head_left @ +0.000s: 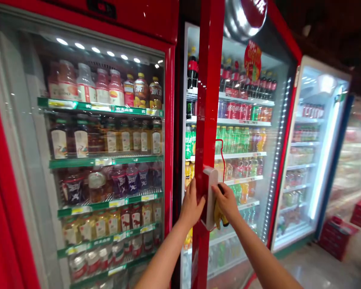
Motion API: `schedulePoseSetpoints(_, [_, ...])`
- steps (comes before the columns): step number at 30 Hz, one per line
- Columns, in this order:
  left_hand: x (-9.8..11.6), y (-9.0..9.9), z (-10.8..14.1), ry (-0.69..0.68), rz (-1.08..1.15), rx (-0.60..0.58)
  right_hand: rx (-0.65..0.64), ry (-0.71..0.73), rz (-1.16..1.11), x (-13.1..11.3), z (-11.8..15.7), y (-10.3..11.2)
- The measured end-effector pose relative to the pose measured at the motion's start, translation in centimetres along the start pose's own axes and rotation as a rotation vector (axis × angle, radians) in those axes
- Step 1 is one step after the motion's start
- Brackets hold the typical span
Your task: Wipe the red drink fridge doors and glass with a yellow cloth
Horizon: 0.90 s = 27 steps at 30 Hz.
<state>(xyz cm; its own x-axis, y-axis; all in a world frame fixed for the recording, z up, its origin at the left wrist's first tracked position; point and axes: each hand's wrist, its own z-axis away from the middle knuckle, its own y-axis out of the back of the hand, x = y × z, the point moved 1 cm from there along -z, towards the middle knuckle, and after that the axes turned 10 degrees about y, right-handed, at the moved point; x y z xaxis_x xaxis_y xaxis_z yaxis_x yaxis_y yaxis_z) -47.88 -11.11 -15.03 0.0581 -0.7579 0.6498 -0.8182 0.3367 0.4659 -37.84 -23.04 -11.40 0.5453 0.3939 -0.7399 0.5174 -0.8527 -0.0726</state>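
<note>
A red-framed glass cooler door [209,100] stands ajar in front of me, with a pale upright handle [210,200] on its frame. My left hand [193,205] lies against the inner edge of the frame, fingers stretched out and thumb toward the handle. Just right of the handle, my right hand [227,200] is closed on a yellow object [218,214] with dark ends; its kind is unclear. Whether those fingers also touch the handle is hidden. A thin red cord [223,156] hangs on the door above the right hand.
Bottles [233,138] and cans fill the shelves behind the ajar door. To the left is a closed red cooler [170,140] with drinks on green-edged shelves. Another lit cooler [302,160] stands further right, with red boxes [337,237] on the floor beyond it.
</note>
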Motion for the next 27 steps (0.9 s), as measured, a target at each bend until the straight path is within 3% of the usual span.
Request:
schedulePoseSetpoints(5, [2.6,-0.6,2.5,0.026,0.102,0.04,0.334,0.087,0.168,-5.0,0.5,4.2])
schedulePoseSetpoints(9, [5.4,-0.8,4.7,0.06,0.132,0.067,0.478,0.263,0.174,-12.9,-1.4,7.0])
schedulePoseSetpoints(13, [8.5,-1.1,7.0,0.05,0.16,0.076,0.566,0.525,0.082,-21.5,-4.5,7.0])
schedulePoseSetpoints(16, [11.1,-1.2,8.7,0.074,0.159,0.069,0.618,0.736,0.051,-25.4,-6.9,5.9])
schedulePoseSetpoints(21, [15.5,-1.5,11.3,0.064,0.115,0.052,0.507,0.841,0.185,-25.6,-8.4,6.2])
schedulePoseSetpoints(27, [18.4,-3.2,14.1,0.069,0.039,0.077,0.271,0.862,0.604,-23.9,-5.3,10.5])
